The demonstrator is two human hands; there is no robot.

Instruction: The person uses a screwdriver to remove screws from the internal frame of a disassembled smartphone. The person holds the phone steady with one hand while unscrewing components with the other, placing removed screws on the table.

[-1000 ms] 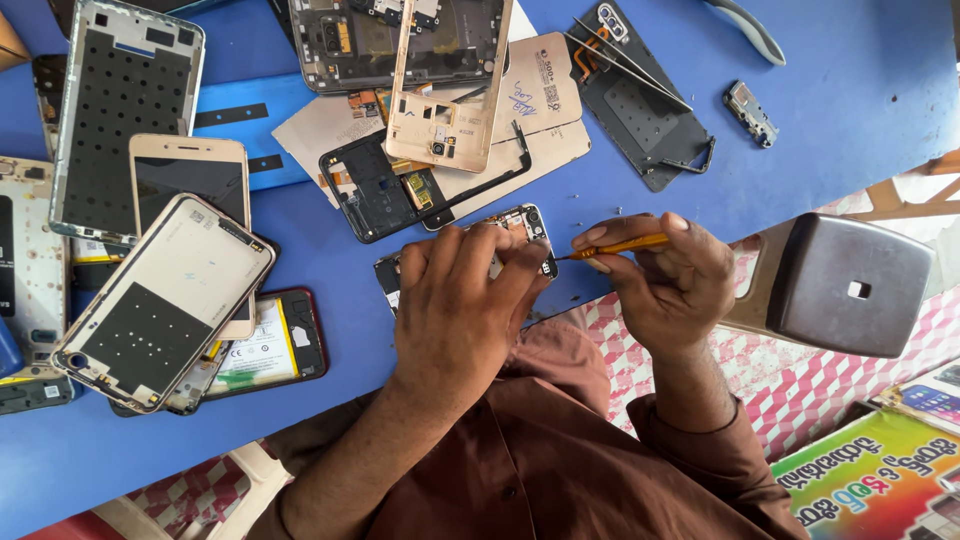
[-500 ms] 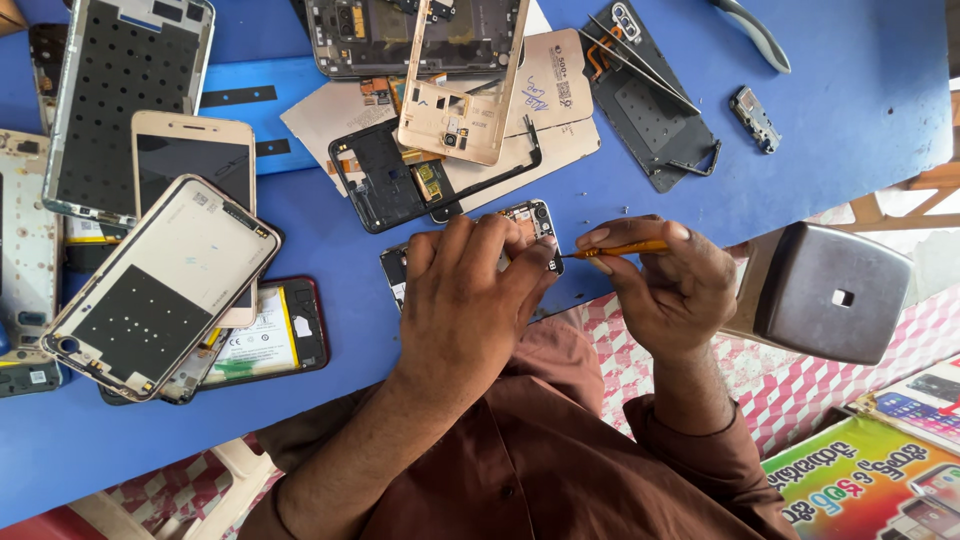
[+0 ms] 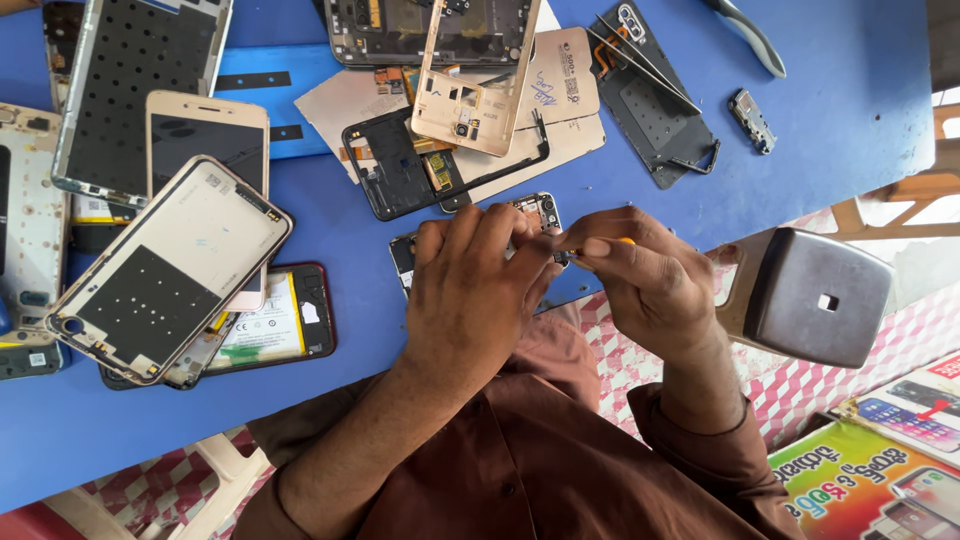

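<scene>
An opened phone (image 3: 533,214) lies flat near the front edge of the blue table (image 3: 820,110), its circuit parts showing at the top. My left hand (image 3: 478,290) presses down on it and covers most of it. My right hand (image 3: 645,275) pinches a small yellow-handled screwdriver (image 3: 610,243), with its tip at the phone's upper right part, close to my left fingertips. Brown sleeves cover both forearms.
Several phone frames, screens and back covers lie at the left, among them a white-backed panel (image 3: 165,270) and a red-rimmed phone with a battery (image 3: 275,325). Black frames (image 3: 395,170), tweezers (image 3: 645,62) and pliers (image 3: 750,35) lie behind. A grey metal stool (image 3: 815,295) stands at the right.
My right hand has moved left, closer to my left hand, and now covers more of the screwdriver's handle. My left hand stays on the phone.
</scene>
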